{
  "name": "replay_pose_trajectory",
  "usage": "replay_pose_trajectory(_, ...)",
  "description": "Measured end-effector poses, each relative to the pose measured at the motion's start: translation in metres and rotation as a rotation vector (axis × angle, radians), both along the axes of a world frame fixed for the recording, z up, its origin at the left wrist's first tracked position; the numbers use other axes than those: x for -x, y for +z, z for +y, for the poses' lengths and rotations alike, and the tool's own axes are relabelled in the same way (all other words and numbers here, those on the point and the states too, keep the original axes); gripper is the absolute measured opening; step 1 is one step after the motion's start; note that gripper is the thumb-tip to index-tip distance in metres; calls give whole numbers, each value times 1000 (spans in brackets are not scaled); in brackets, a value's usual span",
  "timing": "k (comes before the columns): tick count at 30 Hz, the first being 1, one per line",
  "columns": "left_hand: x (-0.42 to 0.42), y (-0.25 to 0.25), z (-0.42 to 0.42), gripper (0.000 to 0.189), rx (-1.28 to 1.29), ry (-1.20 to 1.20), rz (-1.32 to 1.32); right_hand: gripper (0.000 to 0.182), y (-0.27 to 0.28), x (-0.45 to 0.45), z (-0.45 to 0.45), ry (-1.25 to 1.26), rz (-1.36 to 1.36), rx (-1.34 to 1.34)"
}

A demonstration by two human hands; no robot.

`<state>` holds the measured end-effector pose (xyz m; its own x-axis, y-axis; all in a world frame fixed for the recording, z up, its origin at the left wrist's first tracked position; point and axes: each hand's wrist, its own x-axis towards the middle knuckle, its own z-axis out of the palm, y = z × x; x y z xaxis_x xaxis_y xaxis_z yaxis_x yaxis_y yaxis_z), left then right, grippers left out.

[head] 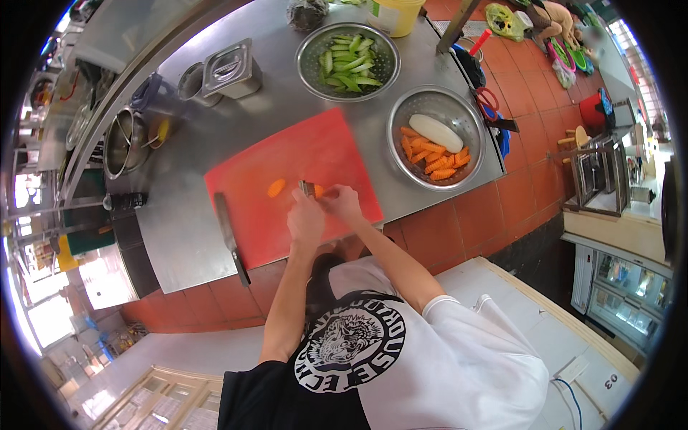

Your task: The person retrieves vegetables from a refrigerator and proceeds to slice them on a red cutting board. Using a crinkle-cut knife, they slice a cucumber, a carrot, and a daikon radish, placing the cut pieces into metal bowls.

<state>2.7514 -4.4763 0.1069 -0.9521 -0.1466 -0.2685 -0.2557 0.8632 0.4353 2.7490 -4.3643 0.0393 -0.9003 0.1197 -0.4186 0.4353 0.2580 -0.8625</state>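
Note:
My left hand [305,217] grips a small metal crinkle cutter [307,188] over a red cutting board [290,150]. Right beside the blade, the fingers of my right hand [343,204] hold a piece of orange carrot [319,191], partly hidden by the fingers and the cutter. One loose carrot slice [277,187] lies on the board to the left of my hands. A long kitchen knife [230,236] rests along the board's left edge, its dark handle reaching past the table's front edge.
A steel colander [395,158] holds crinkle-cut carrots [432,153] and a peeled white radish [436,133]. Behind it, another colander [302,75] contains green vegetable pieces [349,62]. A lidded steel container [232,70] and yellow bucket [395,16] stand farther back. People [559,21] crouch at upper right.

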Motion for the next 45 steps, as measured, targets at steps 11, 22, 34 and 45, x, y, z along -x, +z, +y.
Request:
replay_pose_trajectory(11,16,-9,20,23,82,-10,-90,28,-17,3,7,3,-58,112)
replay_pose_trajectory(22,5,-31,11,26,71,7,-107,31,-40,1,2,73,33,-8)
replay_pose_trajectory(34,-44,-5,-125,29,-415,288,264,59,-5,-9,-42,116,74,-372)
replay_pose_trajectory(45,-120,-19,-212,27,-366,379,184,47,-1,1,-96,470,162,-653)
